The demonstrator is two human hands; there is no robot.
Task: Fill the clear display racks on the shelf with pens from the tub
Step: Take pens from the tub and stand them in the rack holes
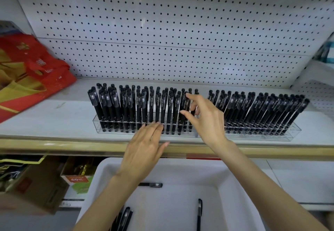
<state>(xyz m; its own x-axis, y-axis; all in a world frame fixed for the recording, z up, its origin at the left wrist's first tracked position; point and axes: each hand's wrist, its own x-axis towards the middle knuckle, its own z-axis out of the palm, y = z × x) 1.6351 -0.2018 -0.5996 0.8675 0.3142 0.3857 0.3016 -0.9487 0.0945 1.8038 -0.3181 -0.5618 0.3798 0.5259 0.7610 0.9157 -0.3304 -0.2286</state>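
Head view, stock entry. Pens: black capped sticks, judged light, stiff and smooth-barrelled, likely rolling if dropped; best pinched mid-barrel, below the clip. Location: most are standing upright in the left rack (97, 122) and right rack (294, 131) on the shelf (54, 122); a few loose pens (151, 184) are lying in the white tub (101, 169), near. Left hand (142, 151): fingers are lying straight, tips touching the near wall of the left rack, gripping nothing. Right hand (207, 120): thumb and forefinger are standing well apart at the right end of the left rack, brushing the pens there; no pen is showing held between them.
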